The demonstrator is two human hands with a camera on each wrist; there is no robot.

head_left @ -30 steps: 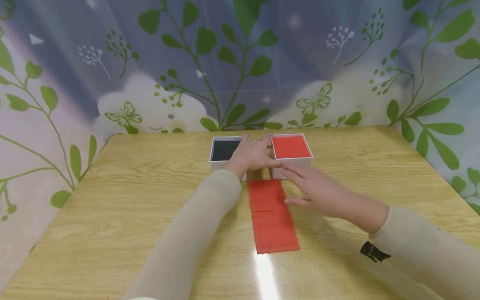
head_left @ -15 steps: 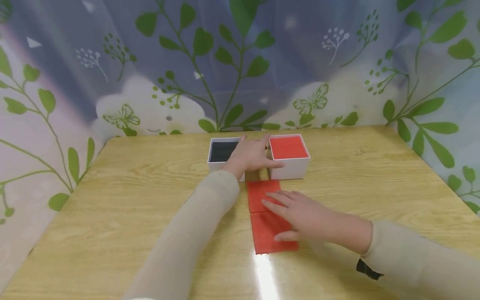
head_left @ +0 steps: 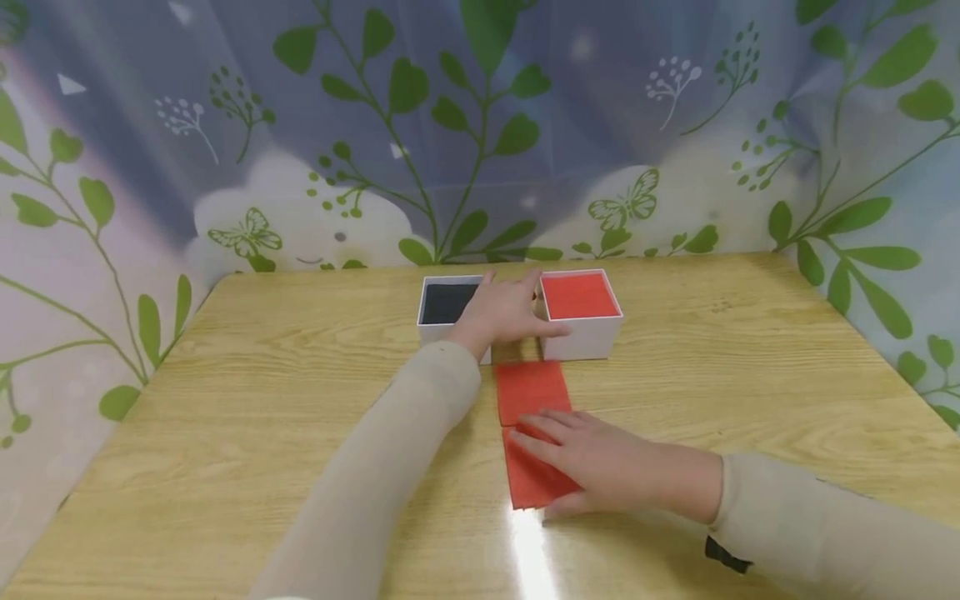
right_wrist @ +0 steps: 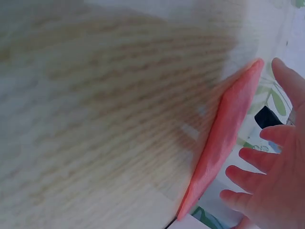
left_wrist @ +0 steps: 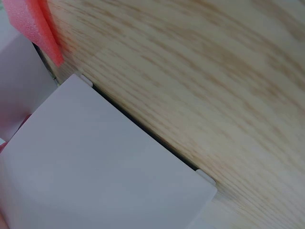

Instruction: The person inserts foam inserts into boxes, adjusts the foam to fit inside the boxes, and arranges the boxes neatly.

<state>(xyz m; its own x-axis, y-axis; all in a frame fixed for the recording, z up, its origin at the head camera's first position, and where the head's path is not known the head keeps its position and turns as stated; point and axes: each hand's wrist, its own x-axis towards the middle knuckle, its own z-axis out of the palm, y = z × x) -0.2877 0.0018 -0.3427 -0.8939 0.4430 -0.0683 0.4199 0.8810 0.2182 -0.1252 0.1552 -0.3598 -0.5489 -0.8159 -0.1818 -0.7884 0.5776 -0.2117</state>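
My left hand (head_left: 510, 312) lies between two white boxes with its fingers spread. Its thumb crosses in front of the right box (head_left: 588, 340), which is filled with red material; whether it touches is unclear. Part of the left box (head_left: 432, 332), holding black material, is hidden behind this hand. Two thin red squares lie end to end before the boxes: a far one (head_left: 531, 390) and a near one (head_left: 523, 477). My right hand (head_left: 600, 462) hovers over or rests on the near square, fingers extended. The right wrist view shows spread fingers (right_wrist: 245, 179) beside a red sheet (right_wrist: 224, 133).
A wooden table (head_left: 300, 392) carries everything. Behind it hangs a leaf-patterned curtain (head_left: 300, 208). In the left wrist view a white box wall (left_wrist: 105, 157) fills the lower left, with a red piece (left_wrist: 35, 26) at the upper corner.
My right hand has moved from beside the right box toward the front, over the far red square and onto the near one. The left hand stays in place.
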